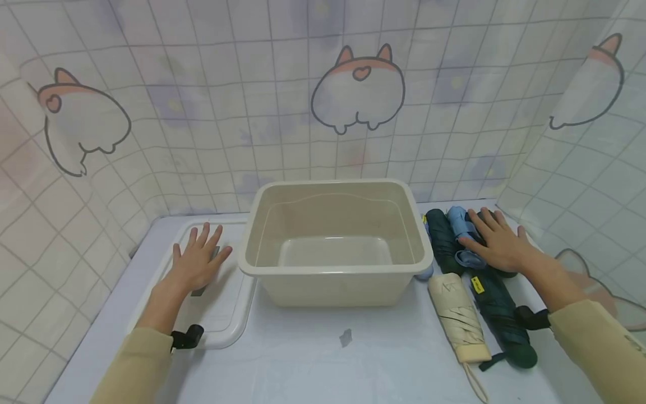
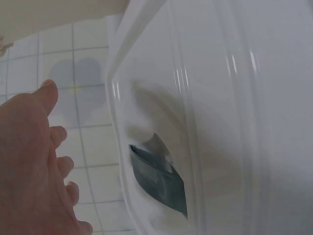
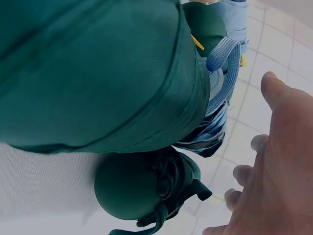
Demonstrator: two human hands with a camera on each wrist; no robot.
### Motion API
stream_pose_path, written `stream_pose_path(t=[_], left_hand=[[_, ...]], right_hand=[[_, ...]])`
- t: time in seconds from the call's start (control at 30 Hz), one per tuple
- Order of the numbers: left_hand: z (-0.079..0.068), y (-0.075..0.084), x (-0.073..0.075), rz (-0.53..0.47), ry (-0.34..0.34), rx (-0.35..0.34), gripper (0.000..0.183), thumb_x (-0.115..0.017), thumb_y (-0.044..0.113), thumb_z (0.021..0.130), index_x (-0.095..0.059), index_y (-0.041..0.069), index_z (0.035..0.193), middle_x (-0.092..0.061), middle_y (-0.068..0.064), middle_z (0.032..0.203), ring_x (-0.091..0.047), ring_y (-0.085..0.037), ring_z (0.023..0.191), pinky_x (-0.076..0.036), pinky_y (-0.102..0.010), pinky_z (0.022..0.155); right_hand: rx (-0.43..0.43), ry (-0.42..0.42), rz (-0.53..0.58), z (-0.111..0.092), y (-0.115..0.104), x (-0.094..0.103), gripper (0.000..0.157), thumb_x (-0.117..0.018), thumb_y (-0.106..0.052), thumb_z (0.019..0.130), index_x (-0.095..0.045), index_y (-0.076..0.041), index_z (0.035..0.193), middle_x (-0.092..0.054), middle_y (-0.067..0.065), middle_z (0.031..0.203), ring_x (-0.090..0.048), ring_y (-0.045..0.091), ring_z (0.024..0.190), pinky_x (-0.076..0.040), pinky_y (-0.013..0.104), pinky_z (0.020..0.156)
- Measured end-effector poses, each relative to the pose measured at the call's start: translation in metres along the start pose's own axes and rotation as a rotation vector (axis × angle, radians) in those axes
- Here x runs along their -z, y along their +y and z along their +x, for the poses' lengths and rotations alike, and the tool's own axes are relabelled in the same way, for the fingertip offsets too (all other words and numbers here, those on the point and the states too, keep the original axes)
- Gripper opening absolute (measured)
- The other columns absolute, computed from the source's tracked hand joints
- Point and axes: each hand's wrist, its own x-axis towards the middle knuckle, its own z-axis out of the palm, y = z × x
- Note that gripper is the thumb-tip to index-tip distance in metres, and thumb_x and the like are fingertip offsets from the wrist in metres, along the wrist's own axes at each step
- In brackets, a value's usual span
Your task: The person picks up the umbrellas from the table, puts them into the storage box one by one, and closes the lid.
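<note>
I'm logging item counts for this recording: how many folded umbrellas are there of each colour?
Cream umbrella: 1
Dark green umbrellas: 3
Blue umbrellas: 2
Total: 6 visible, some partly hidden

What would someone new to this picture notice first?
Probably the big beige tub, standing open toward the back of the white table. Dark green, blue and cream folded umbrellas lie to its right, the right hand spread over some. On the patterned backdrop, a cartoon animal's rump shows above the tub.
</note>
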Motion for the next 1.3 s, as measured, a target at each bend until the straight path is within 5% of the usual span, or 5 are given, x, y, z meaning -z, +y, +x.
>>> stream_pose_path(t=[0.47, 0.73, 1.3], left_hand=[[0.001, 0.003, 0.004, -0.016, 0.001, -0.011, 0.08, -0.031, 0.059, 0.108, -0.014, 0.004, 0.164, 0.001, -0.028, 0.166, 0.008, -0.051, 0.15, 0.007, -0.079, 0.107], [0.003, 0.008, 0.01, -0.051, 0.024, -0.026, 0.078, -0.031, 0.059, 0.108, -0.015, 0.006, 0.164, 0.0, -0.027, 0.167, 0.006, -0.05, 0.151, 0.004, -0.078, 0.109], [0.005, 0.03, 0.028, -0.375, 0.12, -0.101, 0.067, -0.032, 0.049, 0.111, -0.031, 0.002, 0.159, -0.024, -0.028, 0.163, -0.021, -0.05, 0.148, -0.018, -0.07, 0.114]], right_hand=[[0.008, 0.018, 0.022, 0.001, 0.006, 0.001, 0.089, -0.038, -0.062, 0.105, -0.007, -0.002, 0.163, -0.003, 0.038, 0.162, 0.001, 0.06, 0.146, -0.002, 0.084, 0.103], [0.062, 0.074, 0.074, 0.005, 0.012, 0.006, 0.08, -0.04, -0.05, 0.109, -0.015, 0.009, 0.159, -0.009, 0.044, 0.158, -0.01, 0.063, 0.144, -0.014, 0.08, 0.106], [0.014, 0.16, 0.156, 0.008, 0.03, 0.011, 0.074, -0.043, -0.04, 0.11, -0.027, 0.022, 0.147, -0.029, 0.049, 0.146, -0.028, 0.065, 0.134, -0.026, 0.073, 0.107]])
